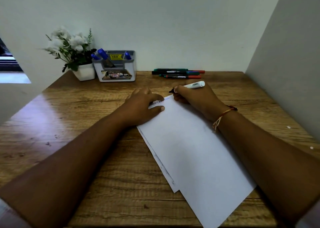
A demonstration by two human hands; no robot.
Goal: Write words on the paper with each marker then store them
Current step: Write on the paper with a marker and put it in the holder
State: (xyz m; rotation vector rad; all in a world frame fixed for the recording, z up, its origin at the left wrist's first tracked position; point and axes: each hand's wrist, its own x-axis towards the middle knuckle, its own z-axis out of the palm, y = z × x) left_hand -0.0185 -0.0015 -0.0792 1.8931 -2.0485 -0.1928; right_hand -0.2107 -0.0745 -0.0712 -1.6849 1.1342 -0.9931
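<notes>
Gripping a white-barrelled marker [194,85] between curled fingers, the right hand [194,98] is resting at the far right corner of the top sheet of paper [194,151], with the marker's dark tip pointing left just past the paper's far edge and its white end angling up to the right. Faint writing is showing along that far edge, too small to read. The left hand [142,104] is lying flat with fingers spread, holding nothing and pressing down the paper's far left corner. A second sheet [161,169] is peeking out from under the left edge. Both are lying tilted on the wooden table [86,141]. Farther back, a cluster of loose markers [178,74] is lying by the wall. To the far left, a desk organiser [116,72] is holding blue-capped markers [102,53], just beside a potted white flower plant [72,54].
</notes>
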